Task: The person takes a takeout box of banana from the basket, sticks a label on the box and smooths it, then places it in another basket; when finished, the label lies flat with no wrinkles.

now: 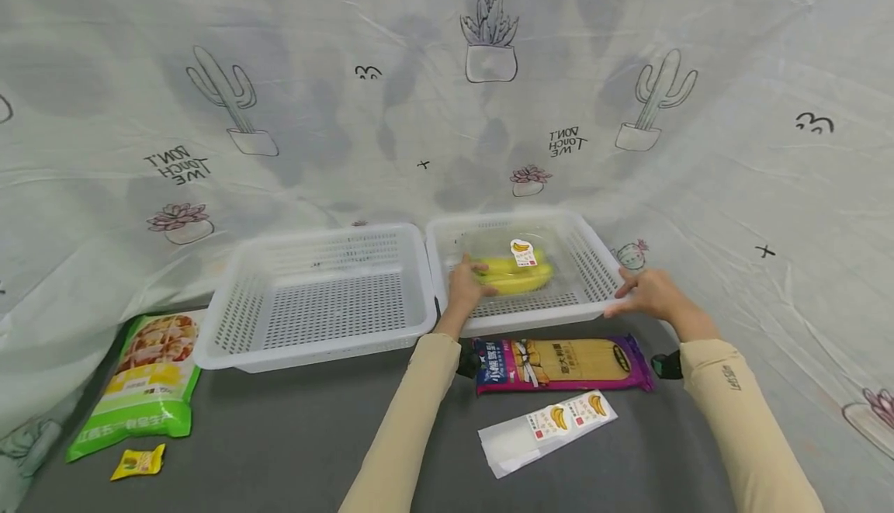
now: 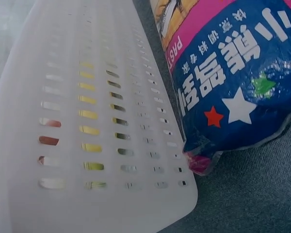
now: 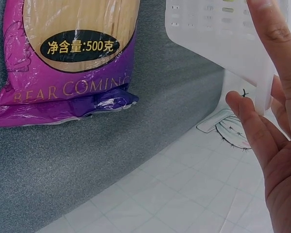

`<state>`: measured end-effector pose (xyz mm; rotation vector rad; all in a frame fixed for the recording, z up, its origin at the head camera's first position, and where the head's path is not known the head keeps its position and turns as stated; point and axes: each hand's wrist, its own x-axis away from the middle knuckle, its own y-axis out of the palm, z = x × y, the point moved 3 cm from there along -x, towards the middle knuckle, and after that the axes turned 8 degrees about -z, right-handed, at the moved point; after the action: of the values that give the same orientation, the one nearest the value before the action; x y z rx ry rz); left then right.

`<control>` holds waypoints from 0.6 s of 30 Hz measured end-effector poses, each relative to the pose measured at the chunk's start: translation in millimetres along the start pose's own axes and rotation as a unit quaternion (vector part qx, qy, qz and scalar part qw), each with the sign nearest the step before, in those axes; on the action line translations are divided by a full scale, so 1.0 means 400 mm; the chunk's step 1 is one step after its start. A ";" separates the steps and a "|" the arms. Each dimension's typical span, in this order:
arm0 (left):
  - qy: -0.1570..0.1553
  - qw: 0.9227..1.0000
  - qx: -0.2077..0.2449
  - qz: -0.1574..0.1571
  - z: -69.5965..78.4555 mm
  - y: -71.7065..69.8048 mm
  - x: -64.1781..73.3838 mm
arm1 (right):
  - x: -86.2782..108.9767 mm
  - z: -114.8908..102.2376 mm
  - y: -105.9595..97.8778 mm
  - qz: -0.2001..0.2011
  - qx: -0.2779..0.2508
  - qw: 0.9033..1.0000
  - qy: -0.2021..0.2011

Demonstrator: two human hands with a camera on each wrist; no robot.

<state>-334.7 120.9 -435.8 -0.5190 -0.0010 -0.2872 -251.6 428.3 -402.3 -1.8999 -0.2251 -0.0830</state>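
Note:
A clear plastic box of bananas [image 1: 513, 283], with a banana label [image 1: 522, 253] on its lid, lies in the right white basket [image 1: 520, 319]. My left hand [image 1: 464, 289] reaches over the basket's front rim and holds the left end of the box between thumb and fingers. In the left wrist view, yellow shows through the slots of the basket wall [image 2: 19, 160], and that hand is hidden. At the basket's front right corner, my right hand [image 1: 653, 296] grips the rim; the right wrist view has its thumb and fingers [image 3: 254, 128] around the corner.
Directly before the basket lies a pasta pack [image 1: 566, 363], with a strip of banana labels [image 1: 548, 429] nearer me. To the left stands another white basket [image 1: 307, 354]. A green food bag [image 1: 143, 385] and a small yellow packet [image 1: 138, 462] lie farther left. A printed sheet [image 1: 419, 109] hangs behind.

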 end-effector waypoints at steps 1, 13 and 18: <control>-0.004 1.000 -0.001 -0.003 0.000 0.000 -0.003 | 0.000 -0.002 -0.001 0.001 -0.001 1.000 -0.003; -0.001 0.995 -0.066 -0.072 -0.011 0.022 -0.039 | 0.005 0.014 0.007 0.006 0.006 1.000 -0.008; 0.031 0.989 -0.083 -0.115 0.026 0.019 -0.010 | 0.015 0.032 0.004 0.008 -0.003 1.000 -0.004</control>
<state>-335.9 133.4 -430.8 -0.6761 0.0233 -0.5314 -246.2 440.5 -407.2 -1.9074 -0.2150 -0.0663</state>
